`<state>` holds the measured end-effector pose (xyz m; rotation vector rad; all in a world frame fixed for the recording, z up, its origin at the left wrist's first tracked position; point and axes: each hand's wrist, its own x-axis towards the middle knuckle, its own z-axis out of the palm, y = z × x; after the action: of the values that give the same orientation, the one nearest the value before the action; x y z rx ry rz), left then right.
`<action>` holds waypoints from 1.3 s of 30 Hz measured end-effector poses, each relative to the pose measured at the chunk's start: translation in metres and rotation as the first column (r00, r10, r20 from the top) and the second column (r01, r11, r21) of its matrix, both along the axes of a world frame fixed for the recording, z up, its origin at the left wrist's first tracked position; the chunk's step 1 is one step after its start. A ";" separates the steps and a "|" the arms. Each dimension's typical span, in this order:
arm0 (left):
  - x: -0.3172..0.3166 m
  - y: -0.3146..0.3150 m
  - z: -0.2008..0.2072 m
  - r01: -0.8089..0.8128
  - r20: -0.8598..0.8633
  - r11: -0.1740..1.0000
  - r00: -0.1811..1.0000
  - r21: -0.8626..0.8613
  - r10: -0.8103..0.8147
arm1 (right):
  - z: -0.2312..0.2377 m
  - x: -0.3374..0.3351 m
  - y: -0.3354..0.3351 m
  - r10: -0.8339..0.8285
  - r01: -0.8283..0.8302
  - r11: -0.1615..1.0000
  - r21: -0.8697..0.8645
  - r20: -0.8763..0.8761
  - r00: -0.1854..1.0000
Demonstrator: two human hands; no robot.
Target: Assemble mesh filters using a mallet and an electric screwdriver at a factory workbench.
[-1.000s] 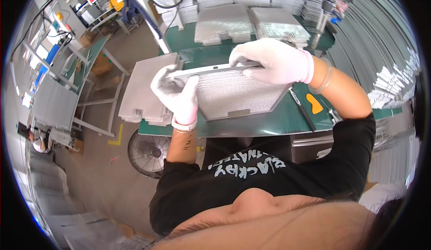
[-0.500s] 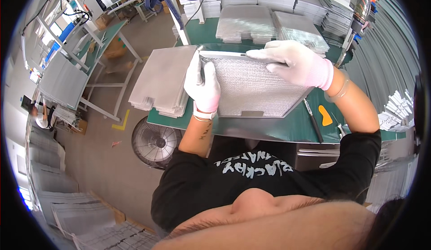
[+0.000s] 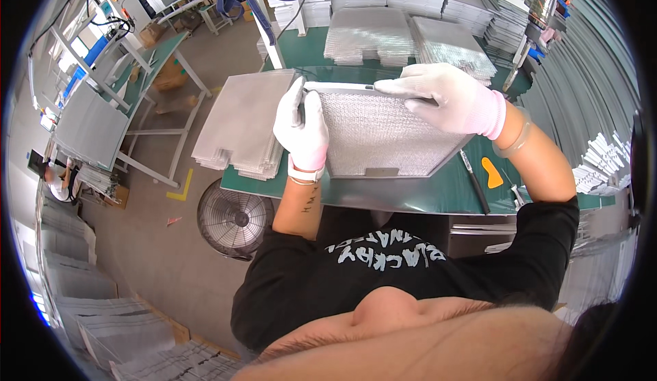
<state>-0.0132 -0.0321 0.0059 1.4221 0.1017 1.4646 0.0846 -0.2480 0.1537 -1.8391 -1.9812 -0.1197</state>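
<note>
A silver metal mesh filter panel [image 3: 390,135] with a narrow frame is tilted up over the green worktable [image 3: 383,195]. Its near edge has a small notched tab. My left hand [image 3: 301,126], in a white glove, closes round the panel's far left corner, thumb over the mesh side. At the far edge, my gloved right hand [image 3: 455,100] pinches the pale frame strip [image 3: 339,87] between thumb and fingers, partly covering the panel's right corner. Right of the panel lie a black-handled tool [image 3: 475,186], a yellow flat piece [image 3: 491,173] and a slim metal tool [image 3: 517,195].
A stack of flat mesh sheets [image 3: 239,117] stands left of my left hand. More mesh stacks [image 3: 369,33] sit at the back, below a white frame post [image 3: 274,51]. On the floor is a round fan [image 3: 236,218]. Another person [image 3: 63,179] is at far left.
The whole view has shifted slightly. Both hands keep their hold on the panel, and the left hand sits a little further left along with it.
</note>
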 end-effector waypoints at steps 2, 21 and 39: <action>0.001 0.000 0.002 0.129 0.103 0.991 0.986 0.031 -0.132 | 0.001 -0.001 -0.002 -0.044 0.042 0.996 -0.082 -0.020 0.999; 0.019 -0.072 0.150 0.365 -0.392 -0.177 0.907 0.914 -0.151 | -0.278 -0.009 -0.193 -0.966 0.959 0.101 -0.266 0.203 0.158; 0.063 -0.130 0.034 0.177 -0.202 0.290 0.978 0.941 0.058 | -0.055 -0.085 -0.218 -0.497 0.642 0.558 0.526 -0.408 0.766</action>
<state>0.0502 -0.1621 0.0400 2.5258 -0.8978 1.2982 -0.0004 -0.4659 0.0991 -1.8198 -0.9107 -0.6843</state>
